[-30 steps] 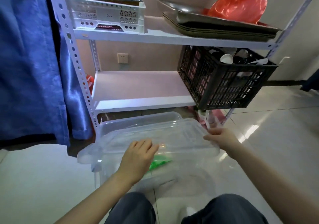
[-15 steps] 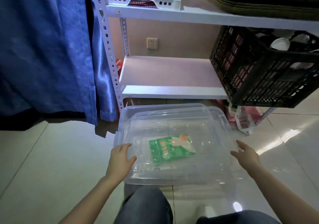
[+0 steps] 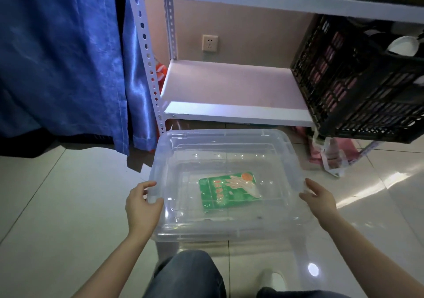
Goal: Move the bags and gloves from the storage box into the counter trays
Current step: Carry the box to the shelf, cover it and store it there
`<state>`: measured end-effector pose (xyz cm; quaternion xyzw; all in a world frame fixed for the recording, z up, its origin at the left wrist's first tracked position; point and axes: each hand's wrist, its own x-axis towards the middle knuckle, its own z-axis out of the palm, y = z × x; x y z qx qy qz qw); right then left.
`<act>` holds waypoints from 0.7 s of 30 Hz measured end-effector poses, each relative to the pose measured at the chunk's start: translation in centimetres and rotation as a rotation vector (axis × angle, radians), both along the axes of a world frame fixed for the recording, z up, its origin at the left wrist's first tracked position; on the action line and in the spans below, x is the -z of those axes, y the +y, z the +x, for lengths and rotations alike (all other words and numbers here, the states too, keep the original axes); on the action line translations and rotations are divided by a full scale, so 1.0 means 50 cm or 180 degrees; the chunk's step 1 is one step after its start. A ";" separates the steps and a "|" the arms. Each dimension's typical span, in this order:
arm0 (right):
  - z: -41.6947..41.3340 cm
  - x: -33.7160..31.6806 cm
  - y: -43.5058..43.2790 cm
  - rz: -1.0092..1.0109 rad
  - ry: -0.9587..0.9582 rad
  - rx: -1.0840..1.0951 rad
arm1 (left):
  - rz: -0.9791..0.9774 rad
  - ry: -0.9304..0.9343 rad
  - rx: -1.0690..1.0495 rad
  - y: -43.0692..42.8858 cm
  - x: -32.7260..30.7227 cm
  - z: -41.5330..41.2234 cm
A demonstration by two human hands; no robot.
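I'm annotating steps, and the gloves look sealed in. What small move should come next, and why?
Probably lift the lid off. It covers the storage box, the green glove pack lies beneath it, the left hand grips its left rim and the right hand touches its right rim.

a pale, glossy tiled floor (image 3: pixel 57 205) shows a bright round glare spot (image 3: pixel 313 269). a white metal rack (image 3: pixel 229 111) with a perforated upright (image 3: pixel 146 52) stands against a beige wall (image 3: pixel 252 33) that has a white socket (image 3: pixel 209 43). a blue satin curtain (image 3: pixel 68 56) hangs at left. a black slatted crate (image 3: pixel 358 86) overhangs the lower shelf at right.
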<state>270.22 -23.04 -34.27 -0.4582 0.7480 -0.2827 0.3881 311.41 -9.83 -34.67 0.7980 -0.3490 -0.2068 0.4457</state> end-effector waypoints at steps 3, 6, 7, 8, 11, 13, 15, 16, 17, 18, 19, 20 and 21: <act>0.006 0.008 -0.015 -0.0005 0.0129 -0.0055 | 0.0102 -0.0108 0.0097 0.004 0.024 -0.001; 0.009 0.013 -0.035 0.0018 0.0240 -0.0187 | 0.0268 -0.0296 0.0254 -0.007 0.041 -0.002; 0.010 0.014 -0.044 0.0045 0.0294 -0.0260 | 0.0333 -0.0331 0.0270 -0.018 0.042 0.000; 0.012 0.016 -0.052 0.0075 0.0339 -0.0311 | 0.0387 -0.0354 0.0292 -0.030 0.042 0.003; 0.022 0.018 -0.072 0.0066 0.0376 -0.0288 | 0.0553 -0.0347 0.0301 -0.064 0.041 0.013; 0.024 0.025 -0.073 0.0035 0.0452 -0.0296 | 0.0619 -0.0410 0.0228 -0.072 0.046 0.012; 0.017 0.036 -0.069 0.0080 0.0500 -0.0288 | 0.0613 -0.0525 0.0183 -0.066 0.054 0.001; 0.013 0.040 -0.065 0.0108 0.0490 -0.0253 | 0.0607 -0.0548 0.0162 -0.060 0.058 -0.005; 0.008 0.042 -0.063 0.0140 0.0460 -0.0203 | 0.0609 -0.0540 0.0132 -0.054 0.062 -0.009; 0.005 0.042 -0.063 0.0185 0.0387 -0.0138 | 0.0614 -0.0515 0.0100 -0.049 0.064 -0.010; 0.002 0.040 -0.065 0.0234 0.0273 -0.0063 | 0.0610 -0.0483 0.0073 -0.048 0.064 -0.007; 0.001 0.037 -0.070 0.0291 0.0150 0.0009 | 0.0598 -0.0441 0.0057 -0.050 0.062 -0.002; 0.002 0.033 -0.075 0.0364 0.0032 0.0078 | 0.0591 -0.0375 0.0045 -0.055 0.060 0.005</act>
